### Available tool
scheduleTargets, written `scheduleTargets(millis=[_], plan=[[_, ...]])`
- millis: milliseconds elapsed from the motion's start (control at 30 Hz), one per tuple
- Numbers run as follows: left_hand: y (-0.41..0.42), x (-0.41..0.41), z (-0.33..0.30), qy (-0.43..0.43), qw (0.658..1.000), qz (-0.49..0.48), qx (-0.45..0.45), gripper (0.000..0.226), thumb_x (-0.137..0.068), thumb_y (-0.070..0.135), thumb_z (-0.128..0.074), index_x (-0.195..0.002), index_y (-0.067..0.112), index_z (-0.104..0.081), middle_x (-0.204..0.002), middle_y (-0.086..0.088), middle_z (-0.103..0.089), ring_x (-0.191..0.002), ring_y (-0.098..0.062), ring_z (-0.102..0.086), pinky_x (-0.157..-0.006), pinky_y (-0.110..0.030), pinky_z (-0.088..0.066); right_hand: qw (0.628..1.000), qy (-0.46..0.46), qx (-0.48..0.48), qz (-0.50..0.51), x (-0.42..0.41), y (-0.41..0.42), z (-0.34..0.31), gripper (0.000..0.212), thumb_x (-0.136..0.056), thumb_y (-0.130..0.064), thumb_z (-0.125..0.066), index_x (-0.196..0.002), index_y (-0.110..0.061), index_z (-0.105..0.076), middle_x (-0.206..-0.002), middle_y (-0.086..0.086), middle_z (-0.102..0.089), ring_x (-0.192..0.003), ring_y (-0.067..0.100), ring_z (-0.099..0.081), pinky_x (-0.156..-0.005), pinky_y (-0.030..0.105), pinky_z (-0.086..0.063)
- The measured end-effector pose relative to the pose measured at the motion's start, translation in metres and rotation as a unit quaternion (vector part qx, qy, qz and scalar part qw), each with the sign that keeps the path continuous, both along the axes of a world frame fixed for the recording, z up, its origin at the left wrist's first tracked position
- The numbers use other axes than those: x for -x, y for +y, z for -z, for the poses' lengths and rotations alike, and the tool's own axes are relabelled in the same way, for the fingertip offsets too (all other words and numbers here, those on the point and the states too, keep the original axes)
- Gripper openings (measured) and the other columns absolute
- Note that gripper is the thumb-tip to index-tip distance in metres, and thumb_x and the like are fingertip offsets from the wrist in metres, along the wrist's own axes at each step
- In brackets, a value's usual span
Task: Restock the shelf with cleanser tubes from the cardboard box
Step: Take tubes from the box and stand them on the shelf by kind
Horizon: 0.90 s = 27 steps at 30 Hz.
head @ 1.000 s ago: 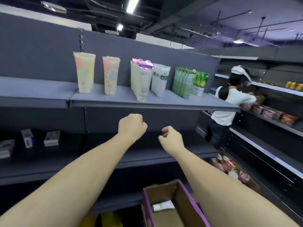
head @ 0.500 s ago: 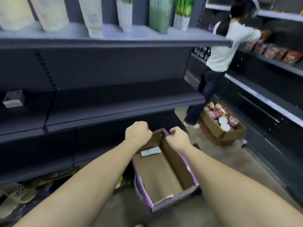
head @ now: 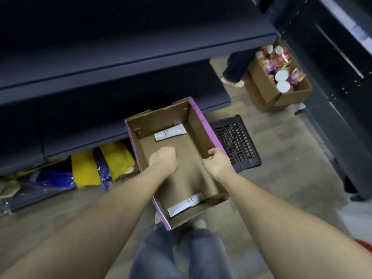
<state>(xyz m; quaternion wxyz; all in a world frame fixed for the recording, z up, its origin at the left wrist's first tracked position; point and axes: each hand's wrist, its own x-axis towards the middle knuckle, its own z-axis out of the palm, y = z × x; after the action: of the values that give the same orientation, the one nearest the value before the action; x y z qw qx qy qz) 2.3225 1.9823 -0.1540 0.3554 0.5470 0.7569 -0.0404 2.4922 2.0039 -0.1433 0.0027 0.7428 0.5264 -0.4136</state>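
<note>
The cardboard box [head: 193,150] sits on the floor [head: 281,158] below the dark shelf [head: 120,63], nearly empty. Two cleanser tubes remain: the far tube [head: 170,132] lies flat against the far wall, and the near tube [head: 186,204] lies in the near right corner.

The step in hand appears to be picking a tube. It is best done by taking one tube across its body, not its cap, and lifting it clear of the box wall before rising to the shelf.

The left hand [head: 164,159] hangs over the box interior with fingers curled into a loose fist, holding nothing visible. The right hand [head: 216,160] is at the right wall's rim, fingers curled; whether its grip clasps the rim cannot be told.
</note>
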Motion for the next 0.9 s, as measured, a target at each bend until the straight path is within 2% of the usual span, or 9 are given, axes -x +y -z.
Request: scheduleTargets(millis=[100, 233, 333, 400, 467, 533, 733, 800, 900], plan=[[0.001, -0.011, 0.037, -0.012, 0.998, 0.013, 0.064, 0.032, -0.088, 0.021, -0.053, -0.119, 0.016, -0.062, -0.126, -0.009, -0.06, -0.116, -0.031, -0.058, -0.094, -0.034, -0.049, 0.999, 0.003, 0.032, -0.01, -0.001, 0.013, 0.032, 0.044, -0.089, -0.015, -0.057, -0.133, -0.015, -0.053, -0.124, 0.007, -0.066, -0.119, 0.028, -0.059, -0.099, 0.029, -0.043], [-0.005, -0.03, 0.084, -0.044, 0.991, 0.005, 0.126, 0.03, -0.088, 0.024, -0.057, -0.118, 0.02, -0.063, -0.127, -0.007, -0.059, -0.118, -0.027, -0.057, -0.095, -0.032, -0.048, 0.997, 0.01, 0.068, -0.044, -0.001, 0.033, 0.077, 0.043, -0.088, -0.017, -0.061, -0.13, -0.018, -0.054, -0.121, 0.007, -0.066, -0.111, 0.025, -0.062, -0.086, 0.021, -0.041], [-0.01, -0.043, 0.114, -0.076, 0.983, -0.021, 0.163, 0.029, -0.085, 0.027, -0.063, -0.114, 0.023, -0.064, -0.126, -0.004, -0.061, -0.115, -0.024, -0.059, -0.095, -0.03, -0.049, 0.994, 0.009, 0.085, -0.068, -0.002, 0.047, 0.099, 0.041, -0.089, -0.022, -0.062, -0.129, -0.018, -0.055, -0.122, 0.006, -0.065, -0.112, 0.025, -0.062, -0.094, 0.024, -0.044], [-0.013, -0.051, 0.132, -0.109, 0.976, -0.042, 0.183, 0.028, -0.084, 0.025, -0.066, -0.111, 0.018, -0.067, -0.121, -0.004, -0.064, -0.112, -0.022, -0.061, -0.093, -0.028, -0.05, 0.992, 0.009, 0.09, -0.086, -0.001, 0.053, 0.112, 0.033, -0.089, -0.022, -0.062, -0.121, -0.018, -0.057, -0.119, 0.007, -0.067, -0.112, 0.025, -0.063, -0.096, 0.025, -0.045], [-0.015, -0.058, 0.148, -0.133, 0.969, -0.066, 0.197, 0.028, -0.083, 0.025, -0.069, -0.11, 0.016, -0.068, -0.117, -0.003, -0.066, -0.108, -0.021, -0.062, -0.09, -0.027, -0.052, 0.99, 0.006, 0.09, -0.107, 0.0, 0.058, 0.126, 0.018, -0.088, -0.019, -0.061, -0.105, -0.023, -0.055, -0.114, 0.007, -0.069, -0.109, 0.025, -0.064, -0.092, 0.024, -0.046], [-0.019, -0.064, 0.162, -0.164, 0.959, -0.09, 0.212, 0.032, -0.08, 0.025, -0.073, -0.111, 0.016, -0.066, -0.116, -0.002, -0.066, -0.105, -0.021, -0.063, -0.087, -0.026, -0.051, 0.988, 0.007, 0.092, -0.125, 0.004, 0.064, 0.139, 0.017, -0.088, -0.02, -0.063, -0.099, -0.026, -0.051, -0.113, 0.007, -0.07, -0.108, 0.024, -0.065, -0.091, 0.024, -0.047], [-0.039, -0.079, 0.196, -0.254, 0.933, -0.071, 0.246, 0.059, -0.072, 0.018, -0.084, -0.125, 0.011, -0.058, -0.123, -0.005, -0.06, -0.11, -0.021, -0.059, -0.088, -0.023, -0.047, 0.978, -0.005, 0.124, -0.168, 0.014, 0.072, 0.172, 0.033, -0.085, -0.021, -0.065, -0.118, -0.022, -0.06, -0.115, 0.005, -0.07, -0.111, 0.021, -0.064, -0.095, 0.022, -0.046], [-0.044, -0.083, 0.2, -0.254, 0.934, -0.043, 0.247, 0.06, -0.074, 0.017, -0.083, -0.128, 0.007, -0.057, -0.123, -0.005, -0.059, -0.114, -0.022, -0.056, -0.084, -0.021, -0.042, 0.976, -0.007, 0.128, -0.175, 0.018, 0.073, 0.179, 0.035, -0.086, -0.022, -0.066, -0.12, -0.021, -0.059, -0.116, 0.005, -0.069, -0.111, 0.021, -0.063, -0.096, 0.023, -0.046], [-0.047, -0.088, 0.201, -0.236, 0.943, -0.01, 0.235, 0.05, -0.074, 0.013, -0.079, -0.121, 0.005, -0.063, -0.118, -0.01, -0.064, -0.108, -0.025, -0.06, -0.086, -0.03, -0.05, 0.975, -0.003, 0.132, -0.18, 0.022, 0.073, 0.182, 0.037, -0.087, -0.022, -0.067, -0.123, -0.02, -0.059, -0.118, 0.005, -0.068, -0.111, 0.021, -0.063, -0.095, 0.023, -0.047]])
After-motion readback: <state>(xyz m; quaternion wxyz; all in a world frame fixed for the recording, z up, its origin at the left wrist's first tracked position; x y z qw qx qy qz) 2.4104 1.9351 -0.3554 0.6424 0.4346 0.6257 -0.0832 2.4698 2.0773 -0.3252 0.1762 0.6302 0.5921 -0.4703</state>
